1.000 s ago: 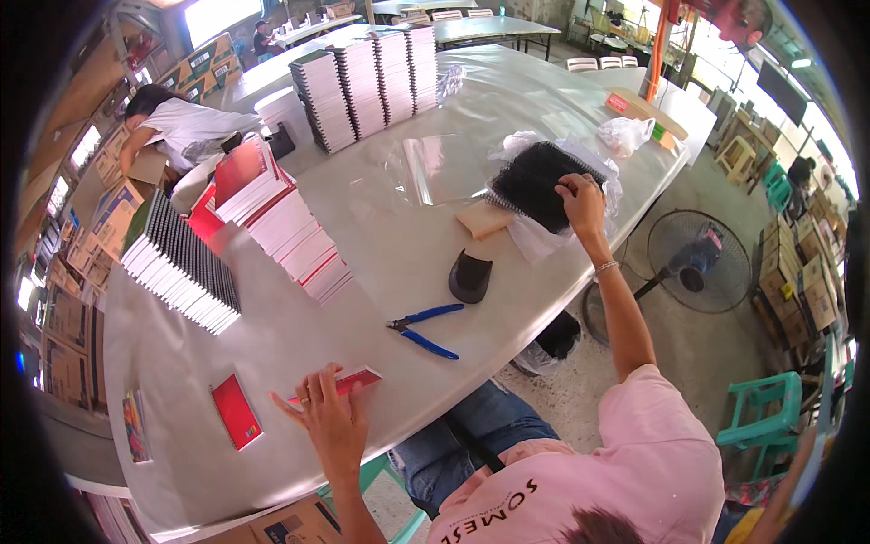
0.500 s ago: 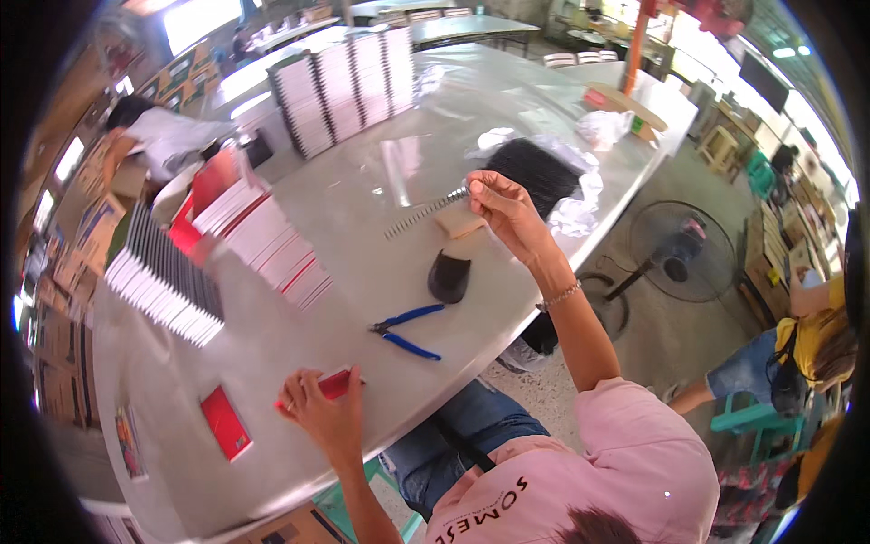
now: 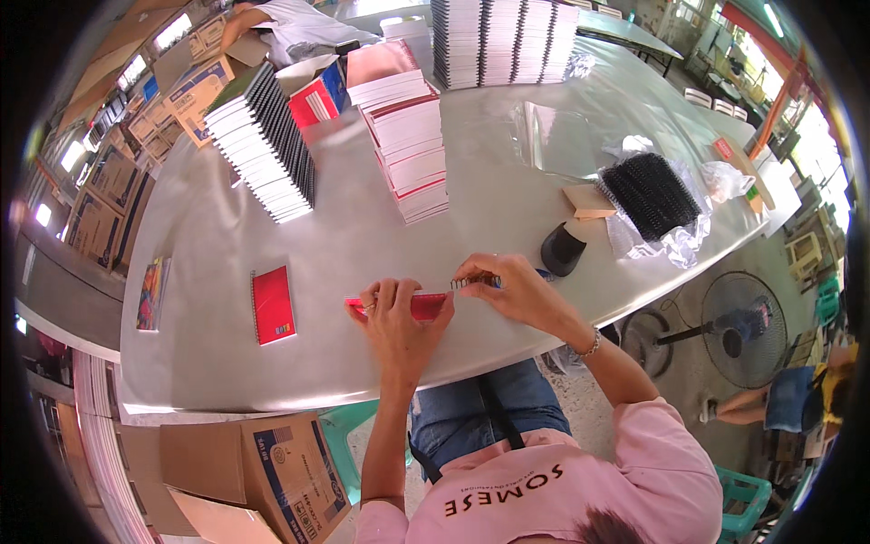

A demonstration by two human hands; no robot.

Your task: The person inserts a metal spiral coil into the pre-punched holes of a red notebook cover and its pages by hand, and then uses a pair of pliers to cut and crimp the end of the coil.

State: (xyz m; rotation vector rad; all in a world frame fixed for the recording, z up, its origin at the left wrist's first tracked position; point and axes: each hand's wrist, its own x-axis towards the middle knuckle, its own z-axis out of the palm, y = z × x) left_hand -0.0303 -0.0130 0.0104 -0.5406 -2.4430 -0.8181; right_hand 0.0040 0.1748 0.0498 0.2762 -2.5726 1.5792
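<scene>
My left hand (image 3: 399,317) is closed on a small red notebook (image 3: 428,306), holding it on edge at the table's near side. A dark spiral binding coil (image 3: 460,283) is pinched in my right hand (image 3: 512,292), its free end at the right end of the notebook. Whether the coil has entered the holes is too small to tell. Beyond my right hand stands a black curved piece (image 3: 564,249); a bit of blue handle (image 3: 545,274) shows beside it, mostly hidden by the hand. To the left lies another red notebook (image 3: 274,306), with a spiral along its edge.
Stacks of unbound pages (image 3: 408,172) and spiral-bound notebooks (image 3: 263,150) stand farther back, with a tall bound stack (image 3: 503,45) behind. A black coil pile (image 3: 651,195) lies on crumpled plastic at right, beside a tan block (image 3: 589,201). A fan (image 3: 743,326) stands beyond the table edge.
My right hand has come down and inward with the coil, from raised over the table to beside the notebook. My left hand still holds the red notebook. The view has turned.
</scene>
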